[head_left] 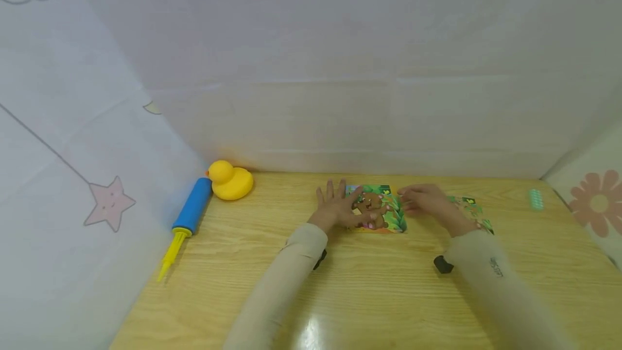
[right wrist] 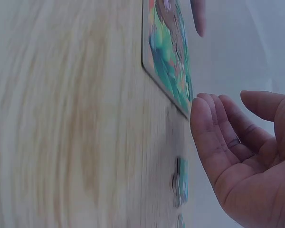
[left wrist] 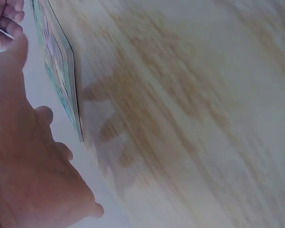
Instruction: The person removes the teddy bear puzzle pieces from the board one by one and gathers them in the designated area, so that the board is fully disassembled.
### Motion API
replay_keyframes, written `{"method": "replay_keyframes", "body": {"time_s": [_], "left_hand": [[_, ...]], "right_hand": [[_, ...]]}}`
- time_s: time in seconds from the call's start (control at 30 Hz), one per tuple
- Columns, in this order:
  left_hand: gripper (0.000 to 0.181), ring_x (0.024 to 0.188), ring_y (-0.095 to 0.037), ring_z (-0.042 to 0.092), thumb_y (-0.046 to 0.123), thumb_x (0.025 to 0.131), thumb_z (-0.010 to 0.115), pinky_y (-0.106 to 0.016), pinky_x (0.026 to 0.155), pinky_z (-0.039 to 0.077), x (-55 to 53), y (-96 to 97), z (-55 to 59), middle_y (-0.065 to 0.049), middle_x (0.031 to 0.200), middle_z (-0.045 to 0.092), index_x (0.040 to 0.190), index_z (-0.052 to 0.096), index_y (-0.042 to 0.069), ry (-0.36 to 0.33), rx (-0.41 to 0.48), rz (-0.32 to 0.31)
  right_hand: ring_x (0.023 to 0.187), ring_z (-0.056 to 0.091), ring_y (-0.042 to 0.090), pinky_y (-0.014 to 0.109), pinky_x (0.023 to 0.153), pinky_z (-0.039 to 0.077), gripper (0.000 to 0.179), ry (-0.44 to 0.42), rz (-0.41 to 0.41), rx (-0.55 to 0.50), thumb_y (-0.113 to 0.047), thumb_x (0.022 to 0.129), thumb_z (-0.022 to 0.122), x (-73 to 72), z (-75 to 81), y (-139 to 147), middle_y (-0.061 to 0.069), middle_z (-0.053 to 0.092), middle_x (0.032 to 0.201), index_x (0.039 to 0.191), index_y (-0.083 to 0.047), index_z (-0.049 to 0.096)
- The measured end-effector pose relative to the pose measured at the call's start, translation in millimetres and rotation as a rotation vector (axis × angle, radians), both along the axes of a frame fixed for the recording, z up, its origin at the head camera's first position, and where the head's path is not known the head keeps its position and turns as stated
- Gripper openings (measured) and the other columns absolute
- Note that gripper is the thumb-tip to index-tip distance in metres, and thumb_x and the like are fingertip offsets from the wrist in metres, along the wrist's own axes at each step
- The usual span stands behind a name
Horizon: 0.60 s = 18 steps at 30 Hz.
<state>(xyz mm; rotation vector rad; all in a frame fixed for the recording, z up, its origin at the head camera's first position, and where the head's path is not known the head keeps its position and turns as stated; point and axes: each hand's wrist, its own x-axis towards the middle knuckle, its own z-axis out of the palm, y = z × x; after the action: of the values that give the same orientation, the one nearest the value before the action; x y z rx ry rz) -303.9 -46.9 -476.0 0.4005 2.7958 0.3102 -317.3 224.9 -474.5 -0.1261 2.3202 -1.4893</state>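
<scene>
A flat picture puzzle (head_left: pixel 394 220) with a brown bear and green leaves lies on the wooden table. My left hand (head_left: pixel 335 211) is over its left part, fingers spread, hiding some of the picture. The left wrist view shows the edge of the puzzle (left wrist: pixel 61 61) beyond the thumb. My right hand (head_left: pixel 430 204) is just off the puzzle's right edge, fingers slightly bent and nothing between them. In the right wrist view, small green puzzle pieces (right wrist: pixel 182 180) lie beside the puzzle's corner. A paler picture sheet (head_left: pixel 473 208) shows partly behind the right hand and wrist.
A yellow rubber duck (head_left: pixel 232 182) sits at the back left beside a blue and yellow hand pump (head_left: pixel 191 207). At the far right lies a small pale green bumpy item (head_left: pixel 536 199). Pale cloth walls (head_left: pixel 311 123) stand behind the table and at both sides.
</scene>
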Motion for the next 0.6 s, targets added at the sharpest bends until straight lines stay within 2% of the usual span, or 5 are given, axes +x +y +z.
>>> {"method": "replay_keyframes", "body": {"time_s": [0.17,0.4,0.6], "left_hand": [[0.086,0.156,-0.046,-0.009,0.082,0.09,0.042,-0.073,0.12,-0.005,-0.1,-2.6,-0.2,-0.007,0.173,-0.002,0.161,0.011,0.046,-0.004,-0.006,-0.001],[0.084,0.154,-0.053,-0.009,0.083,0.088,0.043,-0.08,0.115,-0.004,-1.3,-6.5,-2.1,-0.005,0.173,0.002,0.16,0.014,0.05,-0.039,0.02,0.011],[0.075,0.156,-0.048,-0.009,0.074,0.093,0.048,-0.077,0.117,-0.003,-3.7,-9.8,-0.9,0.0,0.174,-0.001,0.158,0.014,0.054,-0.061,-0.022,0.037]], "right_hand": [[0.104,0.07,0.023,0.035,0.088,0.062,0.049,-0.005,0.013,0.013,-0.026,0.106,0.054,-3.8,-2.6,-18.7,0.028,0.061,0.136,0.144,0.004,0.052],[0.098,0.07,0.02,0.03,0.084,0.062,0.044,-0.025,0.003,0.021,-0.023,0.106,0.054,-8.5,-7.8,-30.8,0.022,0.069,0.121,0.14,0.005,0.056],[0.095,0.07,0.019,0.032,0.083,0.062,0.043,-0.024,-0.001,0.028,-0.021,0.106,0.053,-10.4,-9.8,-38.2,0.02,0.07,0.115,0.138,0.007,0.057]]}}
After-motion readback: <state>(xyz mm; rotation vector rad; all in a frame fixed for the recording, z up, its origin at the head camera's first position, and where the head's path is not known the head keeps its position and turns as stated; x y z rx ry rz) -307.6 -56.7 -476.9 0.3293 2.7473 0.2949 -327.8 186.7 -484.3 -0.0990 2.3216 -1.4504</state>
